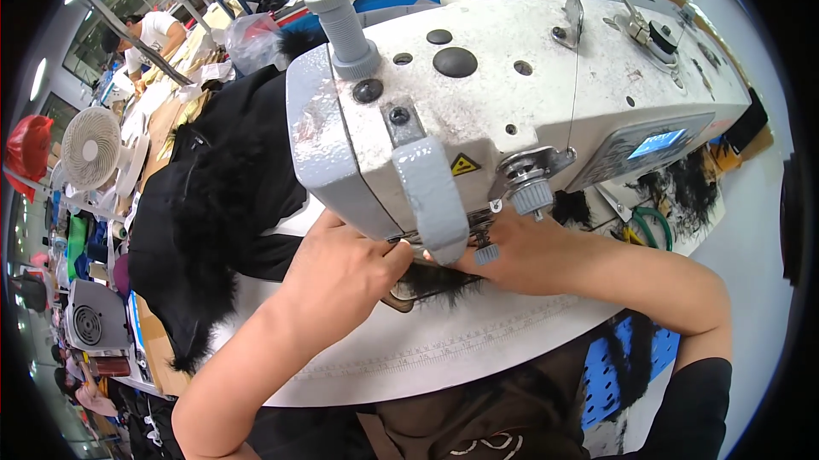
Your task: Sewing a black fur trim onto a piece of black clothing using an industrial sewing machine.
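Observation:
A white sewing machine (486, 93) fills the middle of the view, its needle area mostly hidden behind the grey guard (431, 200). My left hand (341, 262) is closed, fingers curled and thumb forward, just left of the needle area; what it pinches is hidden. Opposite it, my right hand (525, 251) reaches in from the right, its fingers largely covered by machine parts. Between them, a strip of black furry material (439, 281) lies at the machine's bed. A black garment with fluffy trim (209, 196) spreads over the table to the left.
Green-handled scissors (653, 228) lie right of the machine beside black fur scraps (682, 187). The white tabletop (341, 375) carries a printed ruler along its front. A blue perforated panel (610, 383) is below. A white fan (92, 149) and another person (158, 34) are at far left.

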The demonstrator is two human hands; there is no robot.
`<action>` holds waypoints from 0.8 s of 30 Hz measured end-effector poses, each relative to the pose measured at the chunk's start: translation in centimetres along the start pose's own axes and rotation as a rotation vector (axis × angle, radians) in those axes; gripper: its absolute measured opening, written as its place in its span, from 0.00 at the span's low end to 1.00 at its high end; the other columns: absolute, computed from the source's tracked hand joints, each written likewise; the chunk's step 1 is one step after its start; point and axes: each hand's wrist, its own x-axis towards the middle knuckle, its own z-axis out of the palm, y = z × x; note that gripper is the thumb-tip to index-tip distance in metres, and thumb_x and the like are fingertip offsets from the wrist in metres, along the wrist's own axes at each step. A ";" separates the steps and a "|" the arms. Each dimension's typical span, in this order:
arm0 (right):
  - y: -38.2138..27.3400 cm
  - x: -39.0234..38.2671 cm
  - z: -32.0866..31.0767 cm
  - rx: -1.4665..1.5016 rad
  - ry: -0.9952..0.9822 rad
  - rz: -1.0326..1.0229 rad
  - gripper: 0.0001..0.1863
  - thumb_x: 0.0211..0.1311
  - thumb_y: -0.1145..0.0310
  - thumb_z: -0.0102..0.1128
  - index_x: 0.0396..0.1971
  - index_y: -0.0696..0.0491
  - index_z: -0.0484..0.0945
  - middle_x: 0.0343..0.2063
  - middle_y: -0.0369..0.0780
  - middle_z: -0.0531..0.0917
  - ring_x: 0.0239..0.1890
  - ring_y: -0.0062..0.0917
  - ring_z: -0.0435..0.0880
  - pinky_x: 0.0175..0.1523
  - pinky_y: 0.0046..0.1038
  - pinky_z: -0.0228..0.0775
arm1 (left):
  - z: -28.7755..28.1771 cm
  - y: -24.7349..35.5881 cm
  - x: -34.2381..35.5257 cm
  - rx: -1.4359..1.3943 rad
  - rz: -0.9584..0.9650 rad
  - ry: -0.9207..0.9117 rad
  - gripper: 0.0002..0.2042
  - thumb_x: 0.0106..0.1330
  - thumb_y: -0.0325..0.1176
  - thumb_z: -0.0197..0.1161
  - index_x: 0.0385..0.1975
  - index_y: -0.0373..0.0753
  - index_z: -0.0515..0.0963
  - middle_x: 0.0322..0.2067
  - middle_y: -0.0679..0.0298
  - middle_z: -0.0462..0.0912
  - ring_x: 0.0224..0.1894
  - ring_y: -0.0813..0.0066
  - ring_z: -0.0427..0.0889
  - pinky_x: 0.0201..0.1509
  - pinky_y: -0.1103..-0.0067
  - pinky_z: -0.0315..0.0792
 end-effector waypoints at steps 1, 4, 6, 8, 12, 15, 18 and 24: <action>-0.2 0.1 0.0 -0.001 0.005 -0.003 0.15 0.57 0.68 0.60 0.45 0.46 0.85 0.38 0.40 0.84 0.52 0.38 0.80 0.60 0.41 0.71 | 0.0 0.1 0.0 0.005 -0.001 -0.001 0.07 0.57 0.27 0.64 0.35 0.41 0.83 0.27 0.70 0.84 0.43 0.68 0.83 0.60 0.68 0.68; -0.9 0.3 0.4 -0.104 0.079 -0.002 0.12 0.56 0.68 0.60 0.39 0.51 0.85 0.38 0.41 0.83 0.52 0.38 0.80 0.60 0.41 0.71 | 1.2 0.3 -0.2 0.316 0.027 0.083 0.06 0.59 0.31 0.61 0.33 0.43 0.83 0.27 0.70 0.84 0.41 0.72 0.84 0.60 0.69 0.67; -1.1 0.1 1.4 -0.079 0.050 0.058 0.22 0.63 0.68 0.57 0.58 0.46 0.74 0.47 0.50 0.80 0.45 0.44 0.85 0.45 0.48 0.81 | 3.4 0.4 -0.4 0.411 -0.028 -0.010 0.10 0.58 0.33 0.61 0.37 0.44 0.85 0.30 0.71 0.85 0.44 0.74 0.84 0.62 0.70 0.66; -1.2 0.1 1.4 -0.217 0.028 0.011 0.18 0.61 0.68 0.59 0.52 0.49 0.76 0.42 0.48 0.82 0.41 0.42 0.86 0.42 0.48 0.80 | 4.2 0.3 -0.5 0.430 -0.011 0.016 0.11 0.57 0.33 0.61 0.38 0.44 0.86 0.31 0.71 0.85 0.44 0.74 0.83 0.63 0.70 0.66; -0.7 -0.2 1.9 -0.412 0.048 -0.028 0.10 0.58 0.69 0.61 0.40 0.52 0.80 0.33 0.44 0.83 0.34 0.41 0.86 0.37 0.48 0.78 | 5.3 0.9 -0.8 0.487 -0.028 0.031 0.11 0.55 0.33 0.61 0.37 0.45 0.87 0.32 0.72 0.85 0.44 0.74 0.84 0.67 0.69 0.62; 0.2 0.0 2.9 -0.358 0.193 0.033 0.07 0.58 0.69 0.61 0.35 0.53 0.81 0.30 0.45 0.84 0.33 0.43 0.84 0.37 0.46 0.77 | 5.0 1.2 -0.2 0.540 -0.027 0.201 0.08 0.55 0.32 0.62 0.32 0.45 0.86 0.31 0.72 0.85 0.41 0.73 0.84 0.62 0.69 0.68; 0.1 0.6 2.3 -0.242 0.164 0.056 0.08 0.59 0.68 0.60 0.35 0.54 0.81 0.31 0.46 0.84 0.32 0.46 0.83 0.38 0.44 0.77 | 4.2 2.4 -0.1 0.403 -0.132 -0.104 0.07 0.55 0.31 0.62 0.31 0.44 0.85 0.31 0.71 0.84 0.41 0.72 0.84 0.54 0.69 0.73; -1.1 0.8 2.6 -0.368 0.214 0.117 0.09 0.60 0.66 0.60 0.35 0.55 0.81 0.30 0.46 0.85 0.34 0.44 0.84 0.42 0.46 0.76 | 4.4 2.1 -0.1 0.408 -0.114 -0.064 0.12 0.58 0.30 0.62 0.43 0.42 0.82 0.31 0.71 0.81 0.38 0.75 0.83 0.41 0.71 0.76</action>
